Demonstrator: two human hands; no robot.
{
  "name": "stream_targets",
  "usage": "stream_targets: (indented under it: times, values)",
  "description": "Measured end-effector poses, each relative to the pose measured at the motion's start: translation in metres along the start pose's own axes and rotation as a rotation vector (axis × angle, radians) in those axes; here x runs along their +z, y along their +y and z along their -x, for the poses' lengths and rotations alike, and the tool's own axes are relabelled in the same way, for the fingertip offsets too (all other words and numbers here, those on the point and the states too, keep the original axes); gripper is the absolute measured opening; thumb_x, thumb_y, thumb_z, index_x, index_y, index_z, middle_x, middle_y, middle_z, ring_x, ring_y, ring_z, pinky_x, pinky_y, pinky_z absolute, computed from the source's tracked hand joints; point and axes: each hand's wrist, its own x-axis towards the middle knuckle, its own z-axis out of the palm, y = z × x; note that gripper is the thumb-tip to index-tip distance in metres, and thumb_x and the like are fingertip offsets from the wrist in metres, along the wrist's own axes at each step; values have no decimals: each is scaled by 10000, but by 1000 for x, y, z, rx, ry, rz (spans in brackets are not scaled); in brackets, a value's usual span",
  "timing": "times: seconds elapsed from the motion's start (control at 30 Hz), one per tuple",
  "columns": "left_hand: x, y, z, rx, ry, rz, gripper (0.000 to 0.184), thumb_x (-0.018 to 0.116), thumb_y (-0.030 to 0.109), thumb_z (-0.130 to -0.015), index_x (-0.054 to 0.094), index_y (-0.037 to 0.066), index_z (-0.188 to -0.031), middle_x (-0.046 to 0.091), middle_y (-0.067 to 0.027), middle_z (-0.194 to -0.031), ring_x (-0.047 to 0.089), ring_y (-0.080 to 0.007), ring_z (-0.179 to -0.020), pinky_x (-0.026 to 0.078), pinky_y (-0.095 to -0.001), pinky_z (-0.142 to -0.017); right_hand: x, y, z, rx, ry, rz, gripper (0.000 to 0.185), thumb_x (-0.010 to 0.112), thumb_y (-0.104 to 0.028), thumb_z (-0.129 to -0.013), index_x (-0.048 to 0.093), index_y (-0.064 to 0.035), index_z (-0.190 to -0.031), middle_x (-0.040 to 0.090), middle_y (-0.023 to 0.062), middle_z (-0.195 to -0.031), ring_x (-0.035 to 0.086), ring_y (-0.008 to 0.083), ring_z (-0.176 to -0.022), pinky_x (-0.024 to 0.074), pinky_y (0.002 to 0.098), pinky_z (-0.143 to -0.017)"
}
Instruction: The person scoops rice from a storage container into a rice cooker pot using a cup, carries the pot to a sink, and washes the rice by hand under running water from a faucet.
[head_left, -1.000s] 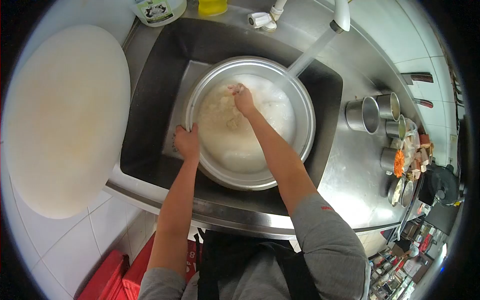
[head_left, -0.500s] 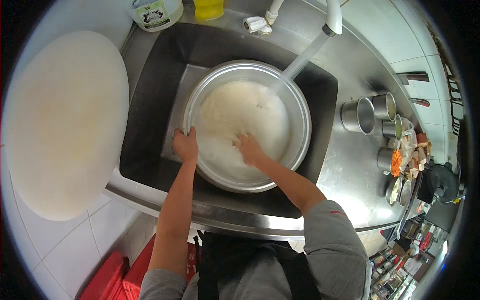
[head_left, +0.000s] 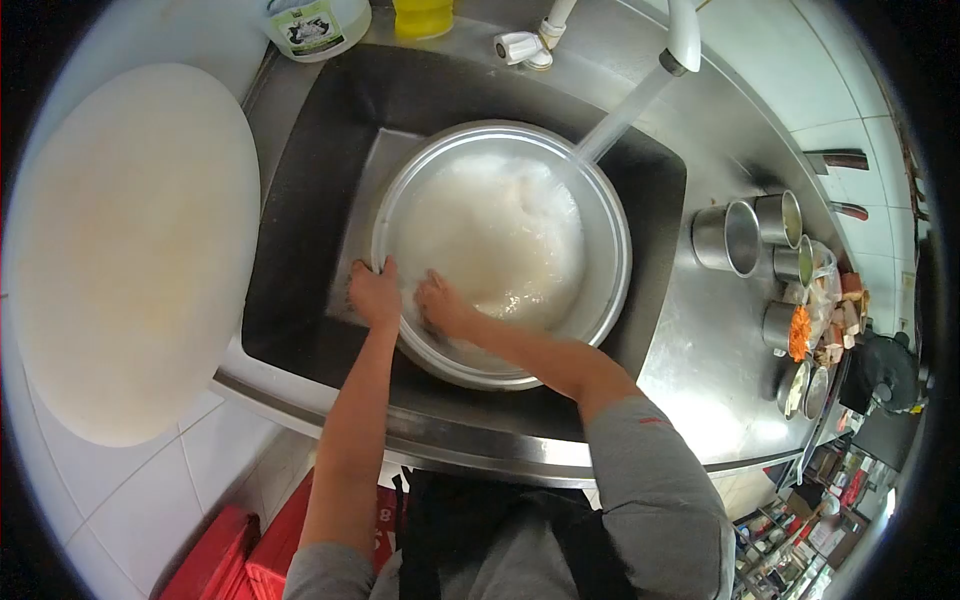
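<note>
A large round metal basin [head_left: 605, 300] rests in the dark sink, filled with cloudy white water [head_left: 470, 210]; what lies under the surface is hard to make out. My left hand [head_left: 374, 292] grips the basin's left rim, thumb on the inner side and fingers outside. Inside the basin, close to that rim, my right hand [head_left: 445, 305] reaches into the water with fingers loosely bent and a little apart, the tips partly hidden. Running water [head_left: 625, 115] falls from the white faucet [head_left: 683, 45] into the far right side of the basin.
A large white oval board [head_left: 130, 260] stands left of the sink [head_left: 290, 270]. Behind are a labelled jug [head_left: 315, 28], a yellow container [head_left: 423, 18] and a tap knob [head_left: 517, 47]. Several metal pots [head_left: 727, 238] and food containers line the right counter, with knives [head_left: 840, 160] on the wall.
My right hand has swept left through the water, from the basin's middle to near its left rim. The water is more stirred and glints. My left hand keeps its grip.
</note>
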Motion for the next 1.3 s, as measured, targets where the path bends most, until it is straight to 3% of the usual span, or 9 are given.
stream_targets:
  times: [0.1,0.23,0.4,0.5,0.67,1.0,1.13,1.23,1.3]
  values:
    - [2,0,-1,-2,2,-3,455,686,335,-763,563,-55,-964,627,-254,-900,618,-419,-837,486,-476,-740,7,41,-44,205,9,-124,237,636,-280,-739,706,-121,-901,615,73,-1094,486,259,-1153,245,573,-1046]
    - [1,1,-2,-26,5,26,467,700,318,-746,577,-89,-938,618,-283,-911,603,-437,-872,470,-460,-771,0,108,-72,580,-219,-422,341,629,-358,-732,698,-122,-968,663,97,-999,580,238,-1051,347,416,-1026]
    - [4,-2,-2,-20,-5,48,464,696,321,-751,563,-68,-966,614,-277,-944,594,-426,-915,468,-483,-783,73,205,-30,615,-157,-666,556,525,-549,-817,617,-123,-1161,594,133,-1188,534,290,-1138,373,404,-993]
    - [6,-2,-2,-15,-1,80,462,696,309,-746,566,-74,-968,615,-278,-938,599,-429,-893,471,-480,-775,-26,203,29,1064,-193,-587,561,487,-546,-857,543,-171,-1271,482,141,-1336,446,350,-1221,338,428,-1024]
    - [6,-4,0,28,19,118,461,700,296,-736,566,-79,-968,624,-272,-907,609,-434,-846,475,-475,-761,106,235,133,725,-204,-475,563,519,-521,-856,438,-276,-1357,426,193,-1372,413,383,-1243,311,426,-1044]
    - [-3,5,1,-45,-61,111,479,705,320,-737,561,-79,-960,621,-262,-913,604,-424,-871,467,-473,-766,2,90,118,935,-611,-1445,614,406,-524,-903,379,-135,-1378,293,147,-1453,283,335,-1333,191,510,-1085]
    - [-1,-1,-1,-31,-21,21,486,697,335,-753,565,-80,-969,619,-262,-924,607,-414,-862,471,-467,-767,6,37,65,910,-408,-1835,667,356,-549,-915,363,-68,-1379,245,116,-1482,235,314,-1362,143,567,-1096]
    - [-2,1,-2,-49,-54,57,494,692,341,-760,567,-84,-978,617,-265,-941,605,-415,-872,473,-471,-773,15,44,30,793,-3,-2514,625,479,-519,-886,464,-47,-1294,406,156,-1367,393,305,-1260,307,514,-1017]
    - [-3,-1,-4,-55,-54,68,496,691,342,-761,568,-85,-982,616,-265,-949,605,-417,-876,475,-474,-774,-22,60,23,990,108,-2074,590,495,-481,-892,484,-19,-1259,494,167,-1262,490,292,-1140,392,472,-931]
